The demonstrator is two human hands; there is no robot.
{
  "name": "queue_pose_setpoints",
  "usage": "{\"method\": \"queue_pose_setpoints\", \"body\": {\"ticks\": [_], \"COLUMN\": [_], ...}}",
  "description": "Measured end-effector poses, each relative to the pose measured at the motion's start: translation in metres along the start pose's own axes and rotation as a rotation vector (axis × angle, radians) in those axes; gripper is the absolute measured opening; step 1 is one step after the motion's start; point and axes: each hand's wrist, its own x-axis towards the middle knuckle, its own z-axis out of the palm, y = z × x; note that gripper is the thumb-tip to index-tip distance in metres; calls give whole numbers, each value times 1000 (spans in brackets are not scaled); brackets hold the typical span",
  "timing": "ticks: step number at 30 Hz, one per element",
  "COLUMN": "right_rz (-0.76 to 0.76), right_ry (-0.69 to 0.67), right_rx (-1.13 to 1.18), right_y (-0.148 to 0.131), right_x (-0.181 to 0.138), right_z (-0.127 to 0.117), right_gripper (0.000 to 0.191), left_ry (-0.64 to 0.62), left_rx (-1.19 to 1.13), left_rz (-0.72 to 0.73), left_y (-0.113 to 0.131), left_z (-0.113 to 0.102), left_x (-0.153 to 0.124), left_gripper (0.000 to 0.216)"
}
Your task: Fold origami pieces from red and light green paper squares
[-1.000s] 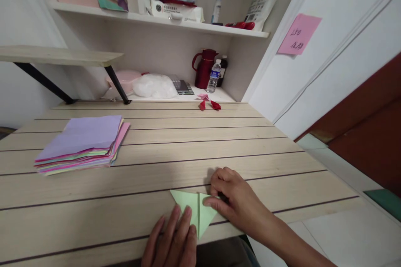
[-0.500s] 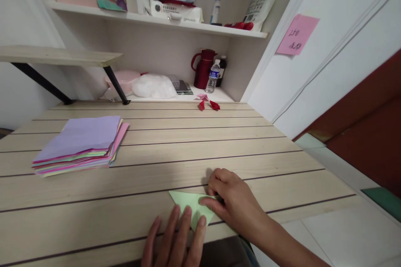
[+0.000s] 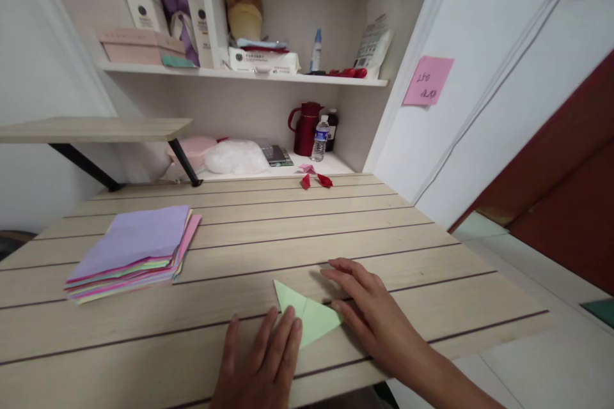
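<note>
A light green sheet of paper (image 3: 311, 321), folded to a triangle with a crease down its middle, lies flat on the wooden table (image 3: 259, 223). My left hand (image 3: 261, 354) rests with outstretched fingers, some fingertips on the paper's left lower part and the others on the wood. At the paper's right corner, my right hand (image 3: 369, 313) has its fingers apart, with the thumb at or over the tip. Nothing is gripped in either hand. The left hand hides part of the paper's lower left edge.
A stack of coloured paper (image 3: 134, 246) lies at the left. Small red folded paper pieces (image 3: 324, 181) sit at the back edge. Behind them stand a water bottle (image 3: 320, 139) and a dark red jug (image 3: 306, 129). A raised wooden shelf (image 3: 96, 130) overhangs the back left.
The green paper has turned clockwise on the table. My right hand has uncurled its fingers, and my left hand now covers less of the paper. The camera view has tilted up.
</note>
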Motion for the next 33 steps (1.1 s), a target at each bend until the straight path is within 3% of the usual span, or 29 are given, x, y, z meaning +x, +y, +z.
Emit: {"method": "queue_pose_setpoints", "body": {"ticks": [3,5,6,10,16,20,22,29,33], "right_rz": [3,-26,-54,-203,-202,-206,-218,-283,-274], "right_ry": [35,63,61,-92,-323,-414,-397,-308,-285], "right_rx": [-29,-57,-68,-84,-20,18,51,-8,-119], "right_y": [6,6,5,0,4,16,22,27,34], "right_x": [11,21,26,47,63,64,66,68,68], "right_z": [-4,-5,-5,-6,-14,-15,-14,-12,-12], "right_gripper": [46,49,50,52,50,51,49,49,49], "left_ry": [-130,-219,-248,-260,-152,-109,-100,-58,-6], "left_rx": [-55,-138,-153,-123,-146,-113,-66,-13,4], "left_rz": [-42,-75,-171,-315,-265,-200,-142,163,18], "left_y": [-7,-8,-8,-5,-9,-21,-31,-66,-56], "left_z": [1,-2,-4,-6,17,30,31,30,34], "left_x": [32,60,74,109,99,89,87,87,86], "left_gripper": [51,69,72,75,78,63,52,46,45]}}
